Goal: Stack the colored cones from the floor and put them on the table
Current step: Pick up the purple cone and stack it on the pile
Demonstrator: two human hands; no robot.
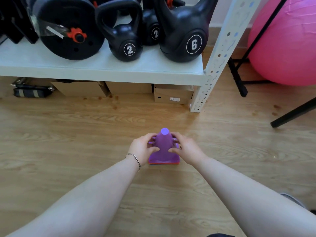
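You are looking at a purple plastic cone (163, 146) topping a stack whose red, orange and blue base edges (164, 163) are peeking out below. The light wood-grain floor (68, 130) is showing brown streaks. Black kettlebells (125, 41) are bearing white circled numbers on the pale grey metal shelf (102, 65), and a pink exercise ball (287, 45) is glowing at right.

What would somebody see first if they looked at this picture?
Probably the purple cone in the middle of the wooden floor, gripped by the left hand and the right hand. Then the big pink ball at the top right, and the black kettlebells on the shelf.
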